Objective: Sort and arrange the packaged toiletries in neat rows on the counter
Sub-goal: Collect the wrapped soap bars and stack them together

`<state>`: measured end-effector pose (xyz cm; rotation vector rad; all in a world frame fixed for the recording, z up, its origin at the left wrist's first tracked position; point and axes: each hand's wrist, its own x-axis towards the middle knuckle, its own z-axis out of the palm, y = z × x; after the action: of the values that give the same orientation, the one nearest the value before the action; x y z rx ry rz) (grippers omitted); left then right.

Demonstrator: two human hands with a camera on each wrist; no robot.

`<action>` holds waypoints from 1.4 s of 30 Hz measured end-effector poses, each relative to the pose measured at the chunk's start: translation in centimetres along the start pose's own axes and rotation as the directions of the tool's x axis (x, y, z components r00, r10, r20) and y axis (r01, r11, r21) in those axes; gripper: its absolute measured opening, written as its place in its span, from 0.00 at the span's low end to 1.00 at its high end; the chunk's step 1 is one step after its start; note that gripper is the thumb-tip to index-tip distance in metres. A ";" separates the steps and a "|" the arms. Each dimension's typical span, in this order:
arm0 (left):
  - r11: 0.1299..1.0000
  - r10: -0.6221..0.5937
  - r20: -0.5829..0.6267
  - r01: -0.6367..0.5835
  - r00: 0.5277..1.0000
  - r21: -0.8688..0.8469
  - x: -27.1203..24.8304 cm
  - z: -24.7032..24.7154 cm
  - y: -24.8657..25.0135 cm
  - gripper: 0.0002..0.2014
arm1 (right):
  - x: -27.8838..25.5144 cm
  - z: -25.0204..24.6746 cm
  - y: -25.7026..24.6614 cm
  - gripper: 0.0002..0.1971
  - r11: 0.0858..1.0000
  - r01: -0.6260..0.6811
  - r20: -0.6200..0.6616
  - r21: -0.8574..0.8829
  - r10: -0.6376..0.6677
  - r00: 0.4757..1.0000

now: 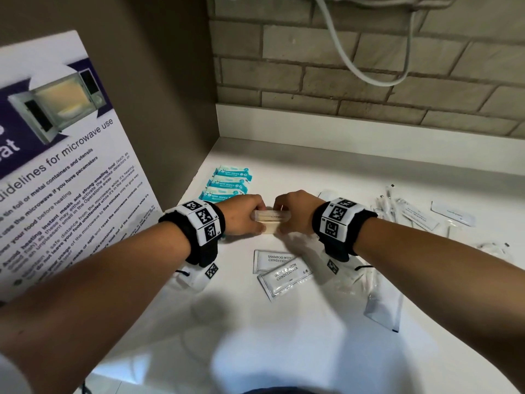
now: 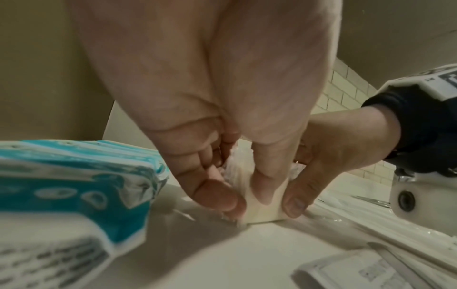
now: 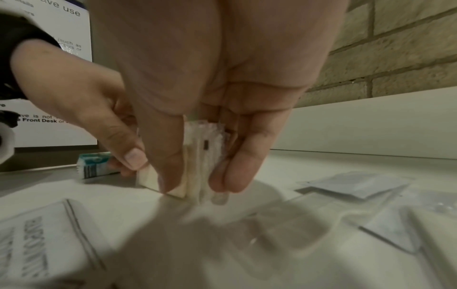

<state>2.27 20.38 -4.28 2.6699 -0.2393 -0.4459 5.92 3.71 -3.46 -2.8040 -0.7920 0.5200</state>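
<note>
Wipes packs (image 1: pixel 227 183) sit just left of and behind the cream packets (image 1: pixel 271 223), near the worktop (image 1: pixel 312 336) left wall edge. Left hand (image 1: pixel 241 214) and right hand (image 1: pixel 295 213) fingers clamp the cream packets' ends, standing them on the worktop. Shampoo sachets (image 1: pixel 281 268) lie just in front of the packets, bare worktop in front of those; loose sachets (image 1: pixel 420 217) right.

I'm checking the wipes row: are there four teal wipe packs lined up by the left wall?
No, the head view shows three teal wipe packs in a row beside the left wall.
</note>
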 end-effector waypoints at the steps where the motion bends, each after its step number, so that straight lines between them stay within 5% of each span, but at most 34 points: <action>1: 1.000 0.006 -0.006 -0.006 1.000 -0.001 0.0 0.0 0.0 0.18 | 0.0 0.0 0.1 0.20 1.000 0.004 -0.009 0.004 -0.004 1.000; 12: 0.973 0.031 -0.075 -0.047 0.997 -0.225 2.1 -5.0 1.4 0.15 | 1.0 -5.4 2.6 0.17 0.969 -0.015 -0.075 0.248 0.034 0.997; 23: 0.848 -0.135 0.072 0.152 0.988 -0.507 9.1 -8.2 0.9 0.25 | 7.5 -8.3 5.5 0.24 0.799 -0.246 0.155 0.549 0.192 0.969; 30: 0.868 -0.247 0.122 0.276 0.961 -0.413 12.3 -6.4 0.0 0.29 | 10.1 -6.7 6.3 0.12 0.740 -0.347 0.254 0.577 0.241 0.937; 42: 0.919 -0.283 0.104 0.301 0.953 -0.256 13.4 -5.8 0.3 0.29 | 10.8 -5.3 6.0 0.12 0.735 -0.389 0.238 0.556 0.308 0.921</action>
<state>16.76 19.15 -2.82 2.4282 0.1955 -0.6112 19.34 4.06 -3.24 -2.3209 -0.0571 0.8481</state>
